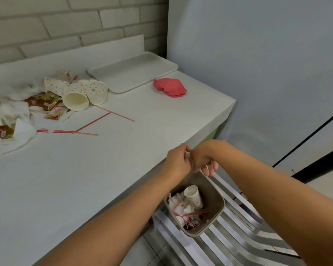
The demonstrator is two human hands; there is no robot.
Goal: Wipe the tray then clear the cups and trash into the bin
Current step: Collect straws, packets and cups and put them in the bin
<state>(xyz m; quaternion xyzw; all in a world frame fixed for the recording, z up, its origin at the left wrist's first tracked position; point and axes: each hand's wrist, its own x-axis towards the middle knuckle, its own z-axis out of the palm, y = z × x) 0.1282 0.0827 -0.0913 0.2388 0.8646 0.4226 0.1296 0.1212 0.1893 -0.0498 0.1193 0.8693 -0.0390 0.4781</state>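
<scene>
White counter (123, 154), cups (76, 95) & trash (10, 112) at 10 o'clock. Over bin (212, 194) at 5: left hand (178, 160) grip curled, contents can't tell; right hand (202, 162) loose. Imo drop dead-centre.

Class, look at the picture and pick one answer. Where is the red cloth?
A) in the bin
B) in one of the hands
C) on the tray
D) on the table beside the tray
D: the red cloth lies bunched on the table, just off the tray and not on it.
</scene>
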